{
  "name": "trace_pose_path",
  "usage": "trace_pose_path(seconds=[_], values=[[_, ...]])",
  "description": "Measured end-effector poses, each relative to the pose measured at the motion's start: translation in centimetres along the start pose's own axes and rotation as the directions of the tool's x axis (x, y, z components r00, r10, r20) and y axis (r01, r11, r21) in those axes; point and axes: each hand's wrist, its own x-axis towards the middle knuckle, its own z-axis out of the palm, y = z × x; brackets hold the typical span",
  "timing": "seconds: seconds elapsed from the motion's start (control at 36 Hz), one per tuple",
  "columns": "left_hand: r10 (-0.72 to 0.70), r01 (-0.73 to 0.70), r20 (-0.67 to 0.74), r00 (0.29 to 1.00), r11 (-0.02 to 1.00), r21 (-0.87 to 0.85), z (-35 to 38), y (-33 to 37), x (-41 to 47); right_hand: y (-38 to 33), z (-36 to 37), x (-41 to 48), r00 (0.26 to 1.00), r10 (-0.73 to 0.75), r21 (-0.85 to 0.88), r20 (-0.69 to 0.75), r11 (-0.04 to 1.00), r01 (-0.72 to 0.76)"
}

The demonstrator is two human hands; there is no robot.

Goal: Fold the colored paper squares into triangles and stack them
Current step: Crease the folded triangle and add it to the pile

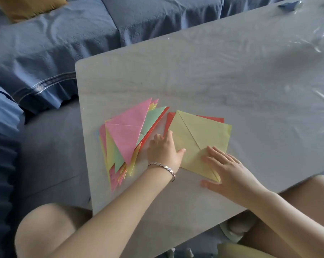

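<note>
A yellow paper sheet lies on the grey table, with a fold line across it and one flap laid over. A red sheet peeks out beneath it. My left hand rests flat at the yellow paper's left edge, thumb on the sheet. On the near corner of that sheet my right hand presses down with spread fingers. To the left sits a loose pile of folded triangles, pink on top, with green, yellow and red ones under it.
The table's left edge and near edge are close to the pile. A blue sofa stands beyond the table. Crinkled clear plastic lies at the far right. My knees show below the table.
</note>
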Motion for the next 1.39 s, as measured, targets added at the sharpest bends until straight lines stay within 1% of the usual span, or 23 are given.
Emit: trace_pose_path(seconds=[0.08, 0.17, 0.22, 0.31, 0.42, 0.47, 0.56, 0.67, 0.72, 0.83, 0.94, 1.06, 1.11, 1.17, 1.25, 1.31, 1.39], values=[[-0.09, 0.09, 0.009, 0.996, 0.992, -0.085, -0.2, 0.2, 0.5, 0.1, 0.2, 0.0, 0.999, 0.032, 0.022, 0.004, 0.999, -0.032], [-0.147, 0.147, 0.005, 0.989, 0.981, -0.13, -0.3, 0.2, 0.8, 0.0, 0.0, 0.1, 1.0, 0.014, 0.006, -0.014, 1.0, -0.014], [-0.15, 0.147, -0.007, 0.989, 0.975, -0.165, -0.2, 0.2, 0.8, -0.1, 0.0, 0.1, 0.999, 0.005, 0.021, -0.037, 1.0, -0.004], [-0.124, 0.108, -0.057, 0.991, 0.968, -0.225, -0.2, 0.1, 0.8, 0.0, 0.0, 0.1, 0.997, -0.032, 0.055, -0.074, 0.998, 0.036], [-0.158, 0.127, -0.077, 0.984, 0.943, -0.309, -0.8, 0.4, 0.8, 0.1, 0.1, 0.3, 1.0, -0.023, 0.04, 0.005, 0.999, 0.022], [-0.161, 0.123, -0.087, 0.983, 0.932, -0.341, -1.1, 0.4, 0.8, 0.2, 0.2, 0.3, 1.0, -0.023, 0.033, -0.001, 0.999, 0.023], [-0.141, 0.091, -0.1, 0.985, 0.915, -0.393, -1.4, 0.1, 0.8, 0.3, 0.7, 0.1, 0.995, -0.037, 0.053, -0.09, 0.998, 0.042], [-0.129, 0.046, -0.14, 0.982, 0.876, -0.48, -2.4, -0.8, 0.7, 0.9, 1.4, -0.2, 0.972, -0.088, 0.048, -0.219, 0.994, 0.1], [-0.149, 0.064, -0.125, 0.981, 0.853, -0.517, -2.8, -1.6, 0.7, 1.4, 1.4, -0.3, 0.961, -0.119, 0.058, -0.251, 0.989, 0.137], [-0.17, 0.132, -0.007, 0.985, 0.791, -0.597, -3.2, -3.2, 0.3, 2.0, 0.7, -0.6, 0.934, -0.156, 0.135, -0.322, 0.969, 0.209], [-0.176, 0.13, -0.021, 0.984, 0.796, -0.591, -3.6, -4.3, -0.3, 2.1, 0.3, -0.5, 0.919, -0.191, 0.219, -0.345, 0.936, 0.277], [-0.114, 0.054, -0.062, 0.992, 0.797, -0.602, -3.7, -4.9, -1.0, 1.6, -0.3, -0.2, 0.886, -0.231, 0.25, -0.403, 0.903, 0.349], [-0.071, -0.002, -0.1, 0.993, 0.805, -0.593, -3.9, -5.2, -1.5, 1.3, -0.7, -0.1, 0.878, -0.209, 0.327, -0.432, 0.871, 0.368], [0.003, -0.067, -0.111, 0.994, 0.811, -0.581, -4.0, -5.5, -1.8, 1.1, -1.2, 0.0, 0.883, -0.142, 0.428, -0.446, 0.833, 0.351], [0.088, -0.092, -0.038, 0.995, 0.765, -0.637, -4.3, -5.6, -2.4, 0.2, -2.2, 0.4, 0.916, 0.055, 0.601, -0.397, 0.77, 0.214], [0.147, -0.088, 0.03, 0.989, 0.731, -0.677, -4.5, -5.6, -2.6, -0.3, -3.0, 0.7, 0.929, 0.151, 0.712, -0.337, 0.686, 0.146], [0.211, -0.065, 0.102, 0.972, 0.66, -0.749, -4.9, -5.4, -3.2, -0.6, -3.6, 1.2, 0.922, 0.272, 0.82, -0.277, 0.568, 0.078]])
